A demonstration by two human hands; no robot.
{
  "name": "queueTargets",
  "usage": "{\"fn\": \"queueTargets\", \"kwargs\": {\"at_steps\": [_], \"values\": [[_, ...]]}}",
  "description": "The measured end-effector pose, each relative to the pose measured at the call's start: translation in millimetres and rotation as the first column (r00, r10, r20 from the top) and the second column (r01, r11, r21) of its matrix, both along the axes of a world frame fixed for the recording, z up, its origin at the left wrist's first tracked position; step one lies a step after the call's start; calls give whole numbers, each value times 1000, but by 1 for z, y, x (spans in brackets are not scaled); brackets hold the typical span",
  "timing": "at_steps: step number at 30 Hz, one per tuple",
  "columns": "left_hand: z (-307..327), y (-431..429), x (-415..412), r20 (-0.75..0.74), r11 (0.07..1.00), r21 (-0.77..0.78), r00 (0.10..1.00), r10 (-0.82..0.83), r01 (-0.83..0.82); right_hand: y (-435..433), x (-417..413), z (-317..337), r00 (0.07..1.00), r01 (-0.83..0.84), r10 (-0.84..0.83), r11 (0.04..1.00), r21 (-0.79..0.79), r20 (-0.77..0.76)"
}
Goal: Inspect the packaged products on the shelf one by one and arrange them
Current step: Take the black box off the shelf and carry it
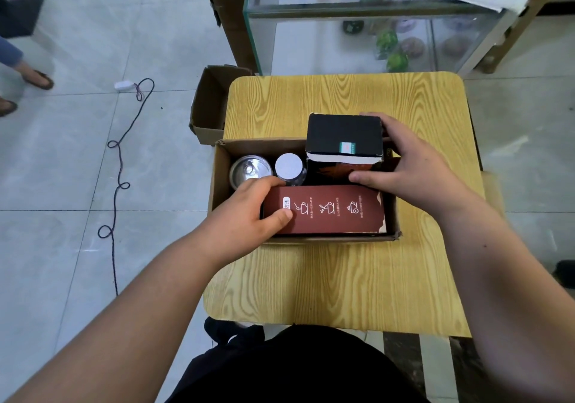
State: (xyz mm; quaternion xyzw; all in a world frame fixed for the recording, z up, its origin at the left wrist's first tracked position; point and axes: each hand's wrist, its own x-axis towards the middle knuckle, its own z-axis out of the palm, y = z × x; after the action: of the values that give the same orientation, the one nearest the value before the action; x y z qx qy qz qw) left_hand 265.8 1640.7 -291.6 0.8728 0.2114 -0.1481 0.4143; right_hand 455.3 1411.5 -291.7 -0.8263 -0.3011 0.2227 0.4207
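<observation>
The left hand (249,212) grips the end of the red carton (329,209), which lies flat in the cardboard box (219,178). The right hand (413,166) clasps the black box (343,138) at the far side. Packing is tight: shifting either package risks toppling the adjacent bottle (289,167) or can (250,170).

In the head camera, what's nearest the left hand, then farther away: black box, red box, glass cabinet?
1. Red box: in the grip of the left hand, at the front of the carton.
2. Black box: back right, held by the right hand.
3. Glass cabinet: beyond the table.
</observation>
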Motion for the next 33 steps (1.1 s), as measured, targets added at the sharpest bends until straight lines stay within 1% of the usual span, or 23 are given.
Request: {"fn": "queueTargets", "kwargs": {"at_steps": [7, 9, 11, 13, 16, 24, 29, 33], "values": [[2, -4, -1, 3, 999, 34, 1000, -4, 3, -7, 3, 3, 1000, -1, 0, 1000, -25, -11], [5, -6, -2, 14, 995, 86, 999, -48, 46, -9, 4, 4, 1000, -5, 5, 1000, -27, -7], [7, -9, -2, 29, 981, 153, 992, -125, 119, -12, 5, 3, 1000, 12, -12, 1000, -29, 7], [7, -13, -3, 40, 968, 184, 983, -180, 170, -13, 5, 2, 1000, 28, -27, 999, -38, 10], [5, -20, -1, 59, 957, 208, 974, -218, 202, -13, 5, 2, 999, 28, -26, 998, -60, 38], [0, -21, 2, 52, 956, 200, 972, -230, 215, -15, 0, -1, 997, 67, -63, 994, -86, 48], [-1, -24, 1, 53, 952, 213, 971, -234, 218, -20, -7, 0, 997, 78, -78, 995, -57, 4], [1, -27, -1, 49, 950, 235, 973, -224, 207, -22, -20, 9, 992, 116, -113, 992, -51, 58]]}}
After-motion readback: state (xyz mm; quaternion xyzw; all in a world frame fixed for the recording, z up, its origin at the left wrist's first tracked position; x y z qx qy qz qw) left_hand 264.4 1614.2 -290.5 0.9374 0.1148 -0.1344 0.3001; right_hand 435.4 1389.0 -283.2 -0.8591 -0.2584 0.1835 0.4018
